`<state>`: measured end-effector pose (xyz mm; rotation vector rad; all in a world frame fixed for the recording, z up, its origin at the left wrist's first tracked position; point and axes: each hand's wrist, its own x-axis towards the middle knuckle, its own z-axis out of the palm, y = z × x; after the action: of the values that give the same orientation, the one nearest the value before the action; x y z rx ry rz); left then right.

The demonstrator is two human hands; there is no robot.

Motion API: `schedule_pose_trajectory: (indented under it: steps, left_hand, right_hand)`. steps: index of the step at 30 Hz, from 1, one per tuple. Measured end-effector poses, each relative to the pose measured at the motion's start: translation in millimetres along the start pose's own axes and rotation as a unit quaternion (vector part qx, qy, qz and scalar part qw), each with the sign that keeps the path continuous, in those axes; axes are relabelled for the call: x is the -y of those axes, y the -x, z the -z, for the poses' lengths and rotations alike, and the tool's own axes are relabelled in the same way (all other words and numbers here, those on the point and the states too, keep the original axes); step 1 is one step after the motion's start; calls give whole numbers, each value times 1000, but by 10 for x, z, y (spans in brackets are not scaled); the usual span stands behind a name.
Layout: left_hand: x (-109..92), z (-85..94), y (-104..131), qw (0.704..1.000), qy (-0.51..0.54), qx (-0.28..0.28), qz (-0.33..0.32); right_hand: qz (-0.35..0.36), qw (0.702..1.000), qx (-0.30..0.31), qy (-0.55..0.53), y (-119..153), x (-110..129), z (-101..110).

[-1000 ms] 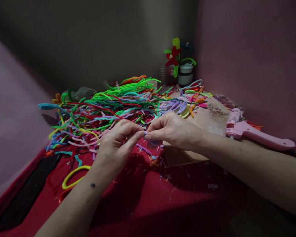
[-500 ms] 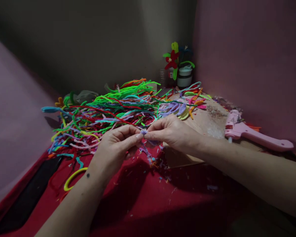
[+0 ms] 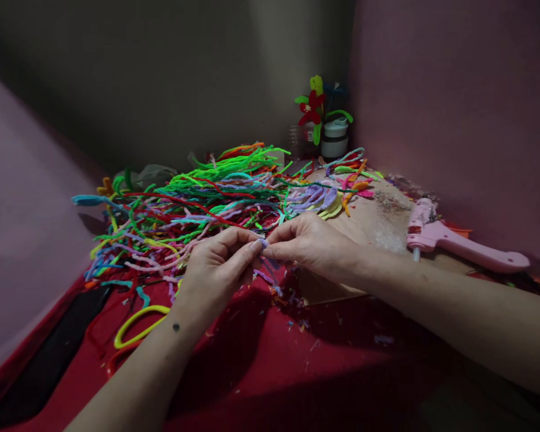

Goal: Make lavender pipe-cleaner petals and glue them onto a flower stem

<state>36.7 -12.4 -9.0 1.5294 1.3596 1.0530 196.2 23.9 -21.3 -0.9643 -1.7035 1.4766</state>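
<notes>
My left hand (image 3: 216,273) and my right hand (image 3: 308,246) meet near the middle, both closed in a pinch. Between their fingertips is a small piece of lavender pipe cleaner (image 3: 264,243), mostly covered by the fingers. Just beyond the hands lies a large heap of pipe cleaners (image 3: 216,195) in green, red, pink, blue and other colours. Several lavender looped petal shapes (image 3: 312,197) lie past my right hand. Fuzzy lavender scraps (image 3: 265,276) are on the red cloth (image 3: 261,366) below the fingers.
A pink glue gun (image 3: 463,237) rests on a board (image 3: 357,231) at the right. Scissors with yellow and orange handles (image 3: 128,327) lie beside my left forearm, near a long black object (image 3: 49,360). Pipe-cleaner flowers (image 3: 312,108) and a lidded container (image 3: 335,138) stand at the back.
My left wrist has shifted slightly right, showing more of the scissors' handles. Both hands keep their pinch on the lavender piece. The whole view has moved a little.
</notes>
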Motion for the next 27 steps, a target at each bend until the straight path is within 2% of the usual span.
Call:
schedule_pose_trajectory:
  steps: [4, 10, 13, 17, 21, 27]
  left_hand:
    - [6, 13, 8, 1000, -18, -1, 0]
    - [25, 33, -33, 992, 37, 74, 95]
    - [39, 11, -35, 987, 39, 83, 132]
    - [37, -44, -25, 991, 7, 65, 119]
    - [-4, -110, -7, 995, -44, 27, 87]
    - [-21, -117, 4, 991, -76, 33, 104]
  right_hand:
    - [9, 1000, -4, 8, 9, 11, 2]
    - [42, 997, -58, -7, 0, -23, -25]
    - [31, 997, -56, -36, -13, -49, -35]
    - [15, 997, -54, -44, -7, -53, -49]
    - [13, 997, -71, 6, 15, -17, -70]
    - [3, 994, -63, 93, 11, 7, -56]
